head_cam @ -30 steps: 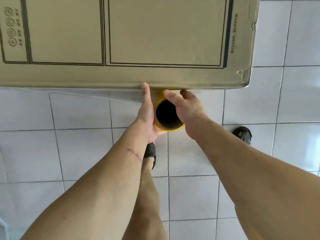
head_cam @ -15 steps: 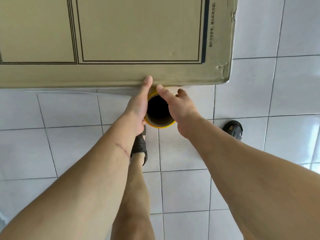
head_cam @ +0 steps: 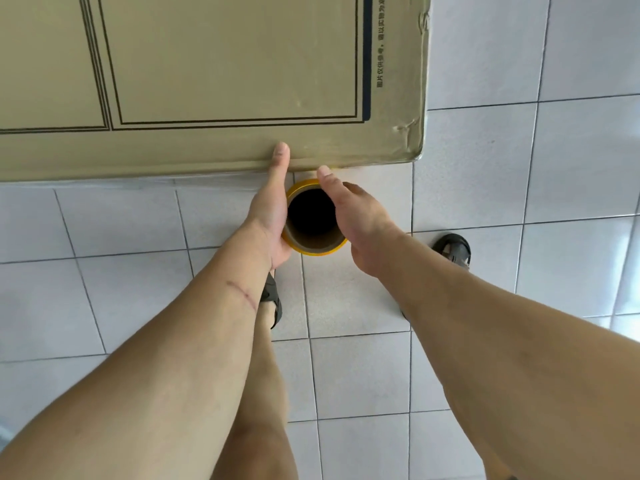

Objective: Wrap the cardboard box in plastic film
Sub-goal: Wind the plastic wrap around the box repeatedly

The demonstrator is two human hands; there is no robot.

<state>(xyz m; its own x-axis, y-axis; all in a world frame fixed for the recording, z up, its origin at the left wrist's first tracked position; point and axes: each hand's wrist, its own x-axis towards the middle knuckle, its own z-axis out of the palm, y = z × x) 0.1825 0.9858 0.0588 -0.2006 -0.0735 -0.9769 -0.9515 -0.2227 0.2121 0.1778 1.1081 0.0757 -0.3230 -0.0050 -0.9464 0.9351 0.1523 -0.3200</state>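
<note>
A big tan cardboard box with black printed lines fills the top of the view; its right corner is dented. Right against its near side I hold a film roll, seen end-on, with a yellow rim and a dark hollow core. My left hand grips the roll's left side, its thumb stretched up onto the box's top edge. My right hand grips the right side, thumb lying along the rim. A glossy strip of clear film runs leftward along the box's near side.
White floor tiles surround the box, with open floor past its right corner. My feet in dark sandals stand close behind the roll, one to the right and one under my left forearm.
Both hands and the roll have travelled rightward along the box's near side, closer to its right corner. The grip on the roll looks the same.
</note>
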